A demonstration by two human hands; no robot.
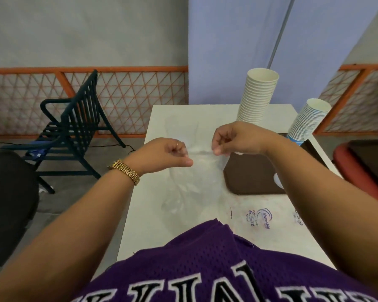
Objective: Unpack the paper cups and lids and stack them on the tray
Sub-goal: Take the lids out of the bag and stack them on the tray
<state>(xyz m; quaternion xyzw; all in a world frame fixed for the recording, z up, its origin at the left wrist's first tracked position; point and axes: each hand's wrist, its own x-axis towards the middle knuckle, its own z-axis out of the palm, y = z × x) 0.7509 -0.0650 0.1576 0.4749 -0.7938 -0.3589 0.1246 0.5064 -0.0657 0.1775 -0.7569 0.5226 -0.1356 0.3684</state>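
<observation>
2 cup stacks [258, 97] on tray [249, 177], R side of table [183, 114], chair [74, 127] L, maybe wrapper [260, 216] in front

Café-like corner (lattice fence [129, 101], slatted chair [74, 127]).

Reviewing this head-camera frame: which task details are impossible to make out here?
- Clear plastic bag, pinched by left hand and right hand: transparent and blurred, so its contents are unreadable.
- Brown tray: partly covered by the right forearm.
- Base of the tall cup stack: behind the right hand.
- Lids: none identifiable.
</observation>
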